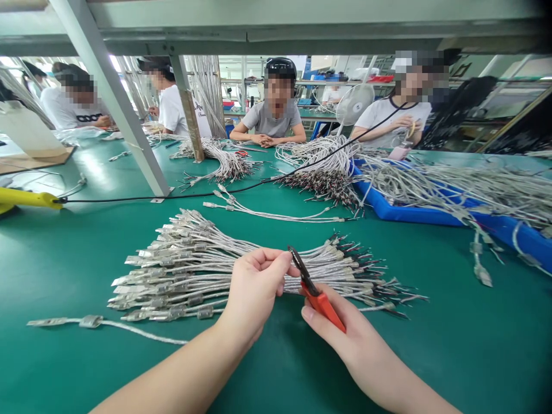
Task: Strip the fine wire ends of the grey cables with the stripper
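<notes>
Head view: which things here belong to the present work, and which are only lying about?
Work in hand:
Red-handled tool, in the right hand, its tip beside the left hand
Cable bundle, nearest the hands
Perhaps the loose cable at lower left

Apparently only lying about:
Yellow object, left edge
Black cord, running from it

The person's left hand point(254, 284) and right hand point(353, 330) are bare, and so are both slender forearms point(185, 368), as far as they show.
</notes>
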The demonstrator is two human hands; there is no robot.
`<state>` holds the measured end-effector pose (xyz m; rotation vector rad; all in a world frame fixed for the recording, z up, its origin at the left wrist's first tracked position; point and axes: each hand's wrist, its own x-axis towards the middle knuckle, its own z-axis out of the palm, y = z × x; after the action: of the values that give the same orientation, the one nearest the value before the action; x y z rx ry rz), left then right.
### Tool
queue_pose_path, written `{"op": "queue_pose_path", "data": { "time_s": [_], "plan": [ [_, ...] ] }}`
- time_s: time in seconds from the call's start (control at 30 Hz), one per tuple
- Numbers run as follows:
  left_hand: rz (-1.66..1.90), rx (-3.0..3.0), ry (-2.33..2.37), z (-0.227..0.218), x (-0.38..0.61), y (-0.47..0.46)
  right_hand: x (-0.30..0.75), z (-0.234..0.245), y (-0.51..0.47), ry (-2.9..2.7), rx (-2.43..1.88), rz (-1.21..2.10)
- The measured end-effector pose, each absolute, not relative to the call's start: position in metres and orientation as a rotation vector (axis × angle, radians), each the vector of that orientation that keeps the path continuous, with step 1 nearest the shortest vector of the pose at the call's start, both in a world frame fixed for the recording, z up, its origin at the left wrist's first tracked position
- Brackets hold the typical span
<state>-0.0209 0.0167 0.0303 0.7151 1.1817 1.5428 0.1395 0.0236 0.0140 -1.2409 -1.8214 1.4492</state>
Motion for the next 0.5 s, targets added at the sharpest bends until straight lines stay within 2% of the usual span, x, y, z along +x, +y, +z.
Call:
{"op": "queue_pose_path", "data": {
  "time_s": [0.5],
  "plan": [
    [1.522,0.738,1.2,0.0297,-0.0218,0.0173,0.1411,0.0142,0.0272,-1.855,-1.223,1.433]
  ]
}}
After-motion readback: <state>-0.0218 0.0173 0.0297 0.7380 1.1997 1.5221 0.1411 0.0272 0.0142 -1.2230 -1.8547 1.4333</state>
